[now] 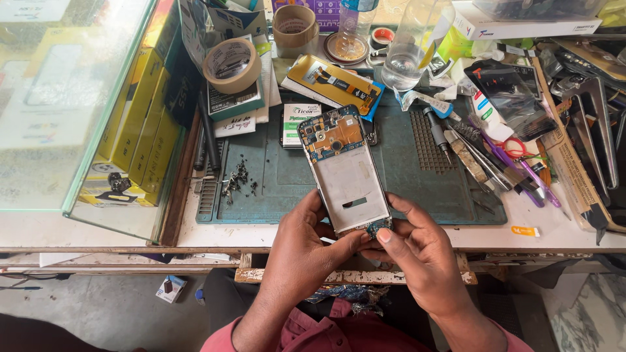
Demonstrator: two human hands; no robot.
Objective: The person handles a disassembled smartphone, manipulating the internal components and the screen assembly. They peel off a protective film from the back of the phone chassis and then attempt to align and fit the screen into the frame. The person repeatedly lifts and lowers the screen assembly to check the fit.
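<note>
Across the centre of the frame lies a teal repair mat (280, 176), with loose screws (236, 180) at its left and tweezers and drivers (479, 163) at its right; above its lower edge, mid-frame, an opened phone frame (344, 171) is held upright with its blue circuit board at the top. The left hand (306, 242) grips the phone's lower left edge, while the right hand (417, 251) pinches a small board piece (378, 227) at its bottom end. The step in hand looks like working that small part at the base, which calls for a steady frame and a fine fingertip pull.
</note>
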